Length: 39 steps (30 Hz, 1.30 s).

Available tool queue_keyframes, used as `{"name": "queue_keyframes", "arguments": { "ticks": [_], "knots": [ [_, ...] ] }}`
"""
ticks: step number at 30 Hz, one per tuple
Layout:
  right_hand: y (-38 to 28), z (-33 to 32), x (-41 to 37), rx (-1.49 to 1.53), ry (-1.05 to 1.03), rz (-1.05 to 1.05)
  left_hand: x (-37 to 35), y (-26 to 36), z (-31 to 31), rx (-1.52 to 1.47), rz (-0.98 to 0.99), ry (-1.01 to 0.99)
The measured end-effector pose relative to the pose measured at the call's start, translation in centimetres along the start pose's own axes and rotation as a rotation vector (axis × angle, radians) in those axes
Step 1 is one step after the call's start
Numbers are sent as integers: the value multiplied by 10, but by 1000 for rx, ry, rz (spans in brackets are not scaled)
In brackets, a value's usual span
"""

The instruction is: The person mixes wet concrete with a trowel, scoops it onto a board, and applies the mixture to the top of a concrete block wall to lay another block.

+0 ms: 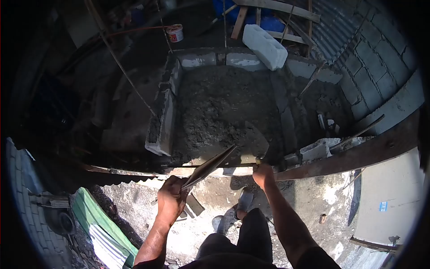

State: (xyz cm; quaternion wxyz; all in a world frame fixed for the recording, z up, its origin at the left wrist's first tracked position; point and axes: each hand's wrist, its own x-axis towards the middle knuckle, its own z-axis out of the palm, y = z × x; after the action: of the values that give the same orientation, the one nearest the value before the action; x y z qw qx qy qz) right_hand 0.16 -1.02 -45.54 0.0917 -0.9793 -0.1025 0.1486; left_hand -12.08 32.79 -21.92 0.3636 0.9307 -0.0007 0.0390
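My left hand (171, 199) is closed around the near end of a thin flat board (209, 167), tilted on edge with its far tip over the wet mortar. In my right hand (263, 175) is the handle of a trowel (256, 138). Its grey blade points away from me and overlaps the near right part of the mortar. The dark, lumpy wet mortar (212, 107) fills a bay framed by low concrete block walls (162, 123). Both hands are at the near edge of this bay, a short way apart.
A loose concrete block (265, 46) rests across the far wall. Thin steel bars (130, 80) stick up around the bay. A white bucket (175, 33) stands behind it. At the right are a long wooden plank (349, 157) and a block wall (376, 62). A green sheet (101, 219) lies lower left.
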Motion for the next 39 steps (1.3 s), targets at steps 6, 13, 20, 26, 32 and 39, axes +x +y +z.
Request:
{"name": "queue_keyframes", "arguments": {
  "ticks": [6, 13, 20, 26, 32, 39],
  "knots": [
    [15, -57, 1, 1358, -146, 528, 33, -43, 44, 310, 198, -162],
    [-13, -24, 10, 1211, -198, 579, 26, -92, 85, 248, 346, -169],
    [-64, -1, 20, 1591, -388, 817, 24, -123, 72, 188, 277, -168],
    [-132, -3, 28, 1492, -445, 901, -5, -153, 78, -588, -484, 316],
    [-134, 67, 24, 1286, -462, 883, -36, -239, 129, -1722, -1216, 404],
    [4, 85, 97, 552, -110, 581, -27, -227, 162, -1421, -1398, 447]
  ]
}}
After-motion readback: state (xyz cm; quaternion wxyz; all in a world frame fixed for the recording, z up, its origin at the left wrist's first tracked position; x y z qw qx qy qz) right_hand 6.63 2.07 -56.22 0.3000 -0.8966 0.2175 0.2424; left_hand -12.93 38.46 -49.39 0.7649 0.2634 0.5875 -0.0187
